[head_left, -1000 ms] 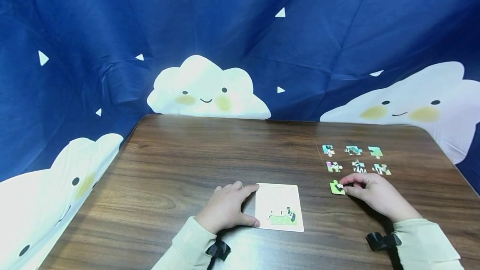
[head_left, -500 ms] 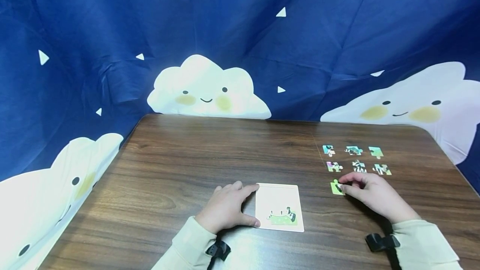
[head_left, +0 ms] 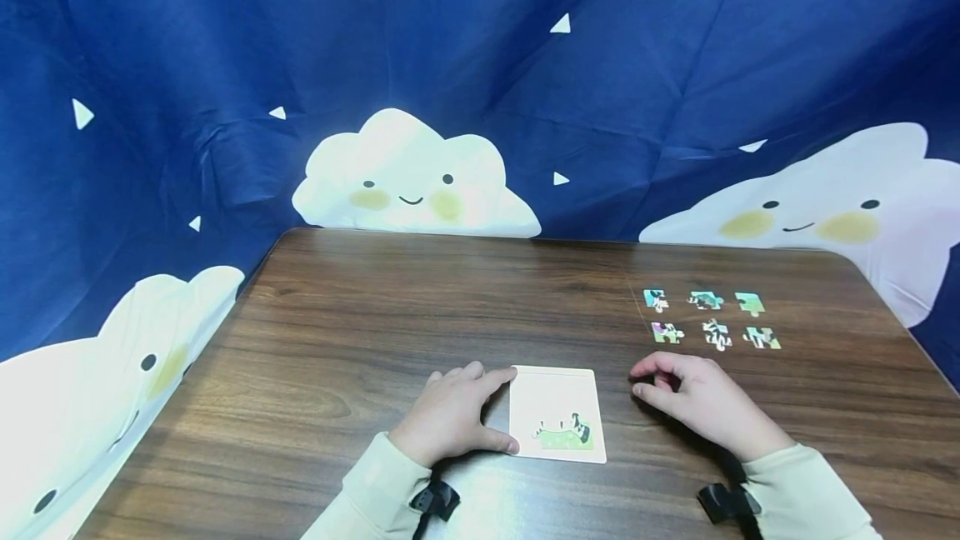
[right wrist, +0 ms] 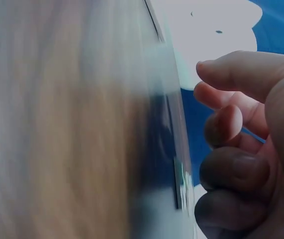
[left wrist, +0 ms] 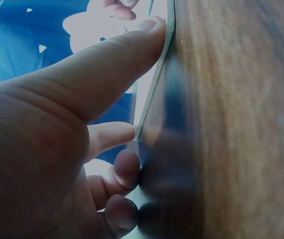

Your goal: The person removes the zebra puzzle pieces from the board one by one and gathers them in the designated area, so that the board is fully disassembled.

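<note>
My left hand [head_left: 453, 415] rests on the table at the left side of a pale square puzzle board [head_left: 555, 394]. In the left wrist view its thumb [left wrist: 149, 30] lies along the board's edge. Printed low on the board is a black-and-white animal over a green patch. My right hand [head_left: 701, 402] is over the table to the board's right, thumb and forefinger pinched together. The green puzzle piece that lay at these fingertips is mostly hidden, with only a thin dark edge showing there. In the right wrist view the other fingers [right wrist: 234, 169] curl in toward the palm.
Two rows of puzzle pieces [head_left: 706, 301] lie beyond my right hand, a puzzle piece with zebra stripes [head_left: 717, 334] among them. The brown wooden table [head_left: 420, 298] reaches back to a blue cloth [head_left: 480, 40] with white clouds.
My right hand has moved left toward the board, and the green puzzle piece no longer shows at its spot below the two rows. My left hand and the board have stayed put.
</note>
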`<state>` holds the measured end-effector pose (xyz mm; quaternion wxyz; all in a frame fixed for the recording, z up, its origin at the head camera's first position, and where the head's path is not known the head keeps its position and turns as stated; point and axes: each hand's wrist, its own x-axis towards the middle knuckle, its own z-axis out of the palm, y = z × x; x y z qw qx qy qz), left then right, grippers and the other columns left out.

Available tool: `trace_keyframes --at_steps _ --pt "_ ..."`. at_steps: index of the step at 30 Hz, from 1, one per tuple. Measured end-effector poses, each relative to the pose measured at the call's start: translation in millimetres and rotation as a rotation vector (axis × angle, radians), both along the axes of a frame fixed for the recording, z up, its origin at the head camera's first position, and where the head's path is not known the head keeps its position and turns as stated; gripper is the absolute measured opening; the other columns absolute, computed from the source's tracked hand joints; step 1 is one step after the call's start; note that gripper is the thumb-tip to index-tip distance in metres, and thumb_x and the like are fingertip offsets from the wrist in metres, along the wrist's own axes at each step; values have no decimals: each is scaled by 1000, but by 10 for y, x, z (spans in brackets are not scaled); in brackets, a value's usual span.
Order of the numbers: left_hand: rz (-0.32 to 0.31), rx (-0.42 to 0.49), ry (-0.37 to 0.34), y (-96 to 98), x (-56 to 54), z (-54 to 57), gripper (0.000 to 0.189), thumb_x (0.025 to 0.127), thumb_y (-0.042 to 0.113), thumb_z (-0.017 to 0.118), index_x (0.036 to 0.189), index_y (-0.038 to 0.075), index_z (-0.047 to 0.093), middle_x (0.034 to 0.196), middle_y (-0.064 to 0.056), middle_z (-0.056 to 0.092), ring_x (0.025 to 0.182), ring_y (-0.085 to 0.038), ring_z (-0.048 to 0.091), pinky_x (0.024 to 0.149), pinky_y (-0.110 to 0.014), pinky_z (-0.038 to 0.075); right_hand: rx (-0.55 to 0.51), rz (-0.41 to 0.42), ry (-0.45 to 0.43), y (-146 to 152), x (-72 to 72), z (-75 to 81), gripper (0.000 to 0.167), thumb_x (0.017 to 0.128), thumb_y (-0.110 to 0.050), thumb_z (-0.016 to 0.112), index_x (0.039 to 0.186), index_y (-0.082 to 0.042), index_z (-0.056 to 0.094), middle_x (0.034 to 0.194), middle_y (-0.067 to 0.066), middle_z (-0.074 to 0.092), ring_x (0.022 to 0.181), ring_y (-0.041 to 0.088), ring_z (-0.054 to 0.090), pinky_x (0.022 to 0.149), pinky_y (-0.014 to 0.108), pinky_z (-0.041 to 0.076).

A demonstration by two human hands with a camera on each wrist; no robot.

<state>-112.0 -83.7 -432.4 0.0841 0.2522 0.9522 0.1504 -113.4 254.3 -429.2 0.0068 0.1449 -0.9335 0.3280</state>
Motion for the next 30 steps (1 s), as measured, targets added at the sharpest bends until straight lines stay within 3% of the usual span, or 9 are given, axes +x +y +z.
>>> trace_keyframes --at_steps 9,17,24,30 --pt "2 3 -1 0 6 11 93 66 64 82 146 28 53 104 6 58 93 -14 56 75 -32 34 -65 97 8 -317 115 -12 12 85 -17 79 94 -23 72 67 -16 47 59 1 45 60 23 40" --pt "1 -4 -2 1 3 12 93 66 64 82 147 28 52 104 6 58 93 -14 56 75 -32 34 -139 266 107 -610 239 -57 15 84 -13 79 94 -21 70 76 -19 50 65 -2 47 59 20 42" --pt "0 3 3 4 0 6 93 66 64 82 146 28 53 102 6 57 90 -13 55 74 -32 33 -72 292 85 -777 321 -63 16 81 -13 77 96 -19 72 79 -18 52 65 -3 46 62 20 42" --pt "-3 9 13 4 -6 -11 93 66 64 82 146 27 53 103 6 58 91 -14 56 74 -31 33 -20 299 122 -829 345 -88 19 80 -18 79 96 -17 72 77 -20 48 68 -4 45 67 23 43"
